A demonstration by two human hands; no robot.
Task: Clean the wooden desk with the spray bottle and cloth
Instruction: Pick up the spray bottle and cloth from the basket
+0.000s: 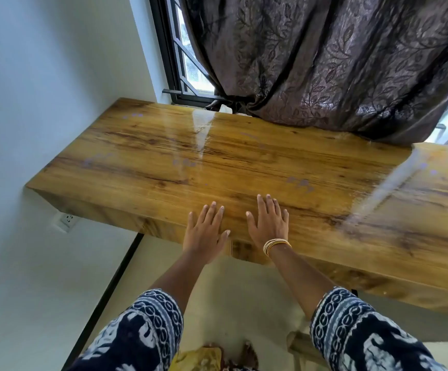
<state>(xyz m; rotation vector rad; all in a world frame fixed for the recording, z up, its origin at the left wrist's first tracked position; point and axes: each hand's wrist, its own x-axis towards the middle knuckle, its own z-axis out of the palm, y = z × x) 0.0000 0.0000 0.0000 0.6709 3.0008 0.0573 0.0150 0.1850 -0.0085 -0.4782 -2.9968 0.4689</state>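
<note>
A long glossy wooden desk (148, 153) runs from the left wall to the right edge of the view, with faint pale smudges on its top. My left hand (206, 231) lies flat with fingers spread over the desk's front edge. My right hand (269, 222) rests flat on the desktop beside it, fingers straight, with thin bangles on the wrist. Both hands hold nothing. No spray bottle or cloth is in view.
A dark patterned curtain (332, 62) hangs over the window (188, 65) and drapes onto the desk's far edge. A white wall with a socket (67, 220) stands at the left. A wooden stool (302, 346) and yellow fabric (198, 358) lie on the floor below.
</note>
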